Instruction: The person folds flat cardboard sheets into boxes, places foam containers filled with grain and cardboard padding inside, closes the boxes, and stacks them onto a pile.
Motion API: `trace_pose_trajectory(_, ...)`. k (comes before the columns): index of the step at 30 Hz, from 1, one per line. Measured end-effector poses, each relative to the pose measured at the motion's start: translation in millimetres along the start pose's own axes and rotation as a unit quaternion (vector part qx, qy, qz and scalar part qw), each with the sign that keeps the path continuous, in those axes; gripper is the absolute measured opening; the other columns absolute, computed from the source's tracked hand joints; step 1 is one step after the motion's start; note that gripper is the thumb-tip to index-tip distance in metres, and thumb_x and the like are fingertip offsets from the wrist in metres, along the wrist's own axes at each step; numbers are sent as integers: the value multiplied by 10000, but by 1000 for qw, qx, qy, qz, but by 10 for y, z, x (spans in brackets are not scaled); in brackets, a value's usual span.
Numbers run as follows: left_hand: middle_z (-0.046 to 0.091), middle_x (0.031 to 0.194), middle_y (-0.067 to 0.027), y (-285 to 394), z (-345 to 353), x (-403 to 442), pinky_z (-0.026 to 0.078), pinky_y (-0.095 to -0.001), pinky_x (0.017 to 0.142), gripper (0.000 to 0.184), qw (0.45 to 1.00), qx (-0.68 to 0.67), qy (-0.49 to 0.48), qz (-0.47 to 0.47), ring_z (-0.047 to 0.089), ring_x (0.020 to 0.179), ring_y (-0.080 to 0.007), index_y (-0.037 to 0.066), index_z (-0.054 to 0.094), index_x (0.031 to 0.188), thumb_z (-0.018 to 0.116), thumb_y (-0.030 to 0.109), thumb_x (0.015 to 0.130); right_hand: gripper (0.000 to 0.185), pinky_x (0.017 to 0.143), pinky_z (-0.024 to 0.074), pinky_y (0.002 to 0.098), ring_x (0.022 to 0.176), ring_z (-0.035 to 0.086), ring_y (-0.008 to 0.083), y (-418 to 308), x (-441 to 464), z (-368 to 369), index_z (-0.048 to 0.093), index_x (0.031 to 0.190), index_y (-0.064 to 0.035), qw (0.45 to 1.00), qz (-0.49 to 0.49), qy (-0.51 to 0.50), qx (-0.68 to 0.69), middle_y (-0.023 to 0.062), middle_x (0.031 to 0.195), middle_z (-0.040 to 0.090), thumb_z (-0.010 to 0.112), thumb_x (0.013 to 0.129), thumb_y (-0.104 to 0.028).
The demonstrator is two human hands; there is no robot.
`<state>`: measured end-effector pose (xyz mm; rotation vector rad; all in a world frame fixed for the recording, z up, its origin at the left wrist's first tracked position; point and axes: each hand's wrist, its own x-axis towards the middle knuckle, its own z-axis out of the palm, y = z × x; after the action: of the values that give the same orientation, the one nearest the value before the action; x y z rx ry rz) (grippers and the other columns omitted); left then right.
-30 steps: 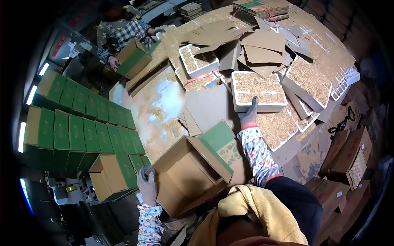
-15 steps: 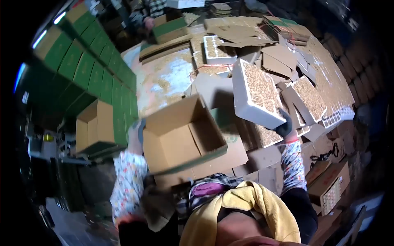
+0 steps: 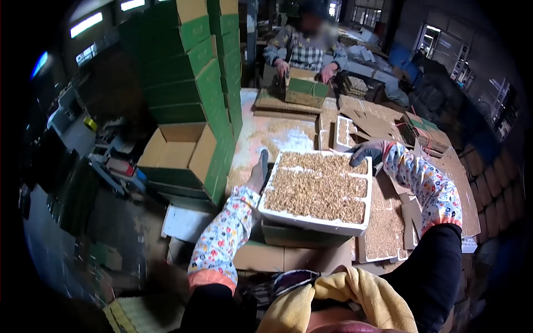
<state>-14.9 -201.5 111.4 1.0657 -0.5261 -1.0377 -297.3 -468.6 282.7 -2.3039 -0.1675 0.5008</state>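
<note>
A white foam tray (image 3: 316, 191) filled with brown husk-like material lies over a green and brown cardboard box (image 3: 302, 236), hiding the box's opening. My right hand (image 3: 369, 152), in a dark-palmed glove, grips the tray's far right corner, with its fingers on the top edge. My left hand (image 3: 259, 173) is at the left side of the tray and box, thumb raised and apart; its other fingers are hidden, so what it grips cannot be made out.
Green boxes (image 3: 189, 83) stand stacked at the left, with an open box (image 3: 177, 152) before them. Across the table (image 3: 244, 119), a person (image 3: 308, 47) holds another box (image 3: 305, 89). Flattened cardboard (image 3: 372, 125) and a filled tray (image 3: 383, 222) lie at the right.
My right hand has lifted the white tray from the table's right side and brought it left over the box. The view has tilted up, showing the other person more fully.
</note>
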Motion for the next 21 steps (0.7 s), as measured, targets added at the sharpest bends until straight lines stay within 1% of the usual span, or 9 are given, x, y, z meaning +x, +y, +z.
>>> trace_pose_trajectory(1, 652, 838, -44, 18, -50, -20, 469, -262, 641, 187, 1000, 11, -6, 0, 592, 715, -119, -8, 667, 935, 636, 146, 834, 523, 1084, 296, 389, 1267, 423, 295, -14, 89, 37, 644, 1140, -74, 996, -81, -18, -19, 134, 1275, 544, 761, 637, 4)
trace_pose_trajectory(4, 651, 820, -39, -12, -150, -28, 463, -264, 625, 174, 998, 58, -12, 15, 588, 700, -116, -4, 675, 916, 648, 138, 820, 507, 1068, 317, 406, 1231, 463, 295, -83, 26, 98, 650, 1118, -77, 970, 86, 43, 222, 129, 1229, 577, 804, 636, -96)
trace_pose_trajectory(6, 639, 749, -33, -51, -104, 4, 446, -270, 581, 132, 990, 119, 39, 67, 573, 651, -118, 19, 679, 865, 648, 128, 797, 521, 1032, 356, 416, 1177, 504, 308, 91, 1, -16, 638, 1126, -62, 996, -83, -40, 13, 128, 1213, 584, 812, 666, -235)
trace_pose_trajectory(10, 646, 775, -58, -58, -6, 34, 496, -330, 641, 346, 984, -140, -83, -66, 616, 673, -207, 34, 655, 929, 515, 347, 877, 540, 1006, 386, 419, 1143, 527, 290, -136, -87, -95, 615, 1141, -42, 986, -133, -42, -94, 146, 1206, 573, 821, 682, -238)
trace_pose_trajectory(11, 638, 819, -64, 785, 570, -626, 491, -323, 737, 323, 942, -253, -44, -216, 610, 756, -191, 20, 637, 1001, 531, 305, 893, 530, 1020, 379, 400, 1155, 519, 279, -154, -2, 28, 598, 1166, -33, 997, -65, -33, -6, 148, 1217, 565, 797, 696, -180)
trace_pose_trajectory(14, 623, 954, -49, 463, 179, -409, 408, -282, 895, 227, 992, -45, -55, -103, 559, 935, -142, -7, 632, 1021, 566, 166, 891, 479, 1023, 381, 335, 1166, 512, 238, 45, 350, 506, 585, 1201, -38, 981, 59, 2, 185, 147, 1240, 549, 730, 756, -140)
trace_pose_trajectory(16, 608, 885, -37, 342, -30, -329, 432, -258, 772, 187, 993, 64, -100, 11, 545, 826, -121, -17, 618, 1006, 549, 64, 853, 415, 969, 409, 294, 1114, 534, 209, 110, 650, 751, 615, 1164, -49, 964, 90, -1, 249, 141, 1213, 566, 710, 786, -190)
trace_pose_trajectory(19, 620, 881, -56, 406, 63, -472, 454, -279, 689, 212, 947, 310, -68, 52, 542, 751, -139, 3, 600, 1035, 555, 27, 829, 377, 779, 491, 309, 868, 602, 134, -339, 814, 909, 662, 1042, -37, 943, 323, 61, 53, 46, 981, 677, 744, 781, -298)
trace_pose_trajectory(21, 617, 849, -140, 391, 130, -498, 472, -319, 700, 264, 872, 463, -44, 154, 580, 734, -217, 20, 587, 1041, 615, 92, 788, 439, 740, 498, 329, 798, 623, 159, -249, 810, 1062, 658, 1035, -32, 954, 282, 105, -14, 86, 905, 686, 775, 710, -302)
